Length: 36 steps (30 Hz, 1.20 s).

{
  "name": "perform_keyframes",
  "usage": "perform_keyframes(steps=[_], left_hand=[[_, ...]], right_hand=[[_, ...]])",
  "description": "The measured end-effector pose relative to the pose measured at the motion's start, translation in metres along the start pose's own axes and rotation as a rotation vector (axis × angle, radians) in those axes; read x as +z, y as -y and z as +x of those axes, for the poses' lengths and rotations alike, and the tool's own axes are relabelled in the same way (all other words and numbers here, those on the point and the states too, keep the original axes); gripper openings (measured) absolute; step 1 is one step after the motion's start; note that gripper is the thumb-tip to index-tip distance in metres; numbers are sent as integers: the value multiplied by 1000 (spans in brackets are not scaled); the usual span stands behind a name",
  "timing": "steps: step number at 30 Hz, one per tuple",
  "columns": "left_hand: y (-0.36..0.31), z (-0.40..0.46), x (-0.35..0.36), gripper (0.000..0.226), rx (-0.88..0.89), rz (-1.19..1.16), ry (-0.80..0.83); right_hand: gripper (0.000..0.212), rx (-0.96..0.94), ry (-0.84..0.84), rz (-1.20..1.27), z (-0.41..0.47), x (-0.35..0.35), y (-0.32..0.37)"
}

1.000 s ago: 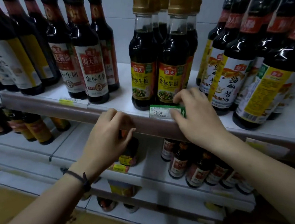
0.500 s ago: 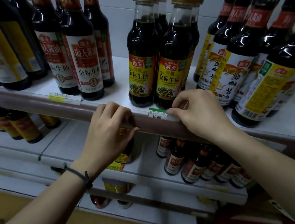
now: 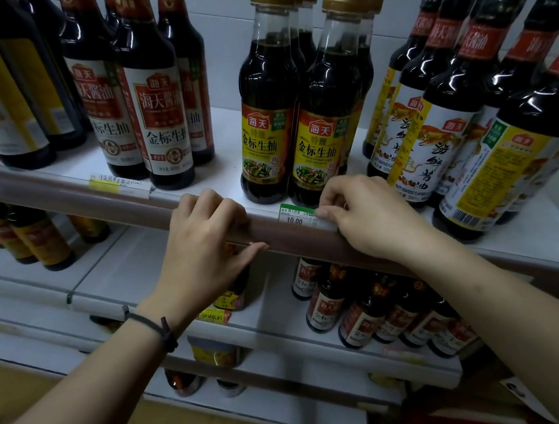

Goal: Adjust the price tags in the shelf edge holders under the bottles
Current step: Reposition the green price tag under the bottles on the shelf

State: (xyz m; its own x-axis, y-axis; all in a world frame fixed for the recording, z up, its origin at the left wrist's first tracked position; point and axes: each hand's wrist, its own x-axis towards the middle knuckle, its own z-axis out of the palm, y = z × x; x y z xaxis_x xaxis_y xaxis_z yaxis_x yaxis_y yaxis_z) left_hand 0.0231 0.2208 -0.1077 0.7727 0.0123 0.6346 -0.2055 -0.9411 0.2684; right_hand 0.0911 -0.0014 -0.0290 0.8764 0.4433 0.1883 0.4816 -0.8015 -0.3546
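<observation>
Shelf rail (image 3: 67,196): left hand (image 3: 203,249) grips it; right hand (image 3: 373,217) pinches half-hidden price tag (image 3: 297,214).

dark glass soy-sauce bottles (image 3: 268,118): glossy
brown plastic shelf-edge strip (image 3: 67,196): smooth, semi-matt
green-white paper price tag (image 3: 297,214): matt
white shelf board (image 3: 227,128): smooth

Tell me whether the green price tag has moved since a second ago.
Yes. The green price tag has sunk lower into the shelf edge holder, right hand pressing it.
</observation>
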Motion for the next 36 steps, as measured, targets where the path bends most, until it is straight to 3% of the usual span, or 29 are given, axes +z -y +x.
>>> perform_keyframes(steps=[12, 16, 20, 26, 36], left_hand=[[-2, 0, 0, 40, -19, -28, 4], [-2, -2, -1, 27, 21, -31, 6], [-2, -2, -2, 20, 24, -49, 12], [-4, -5, -2, 19, 6, -91, -9], [-6, -7, -3, 20, 0, -93, -35]], right_hand=[[9, -137, -1, -116, -5, -5, 2], [8, -214, -111, -200, -7, -6, 4], [8, -288, -217, -79, -7, -9, 10], [3, -211, -214, 115, -3, -9, 18], [2, -226, -128, 72, -2, 5, 21]])
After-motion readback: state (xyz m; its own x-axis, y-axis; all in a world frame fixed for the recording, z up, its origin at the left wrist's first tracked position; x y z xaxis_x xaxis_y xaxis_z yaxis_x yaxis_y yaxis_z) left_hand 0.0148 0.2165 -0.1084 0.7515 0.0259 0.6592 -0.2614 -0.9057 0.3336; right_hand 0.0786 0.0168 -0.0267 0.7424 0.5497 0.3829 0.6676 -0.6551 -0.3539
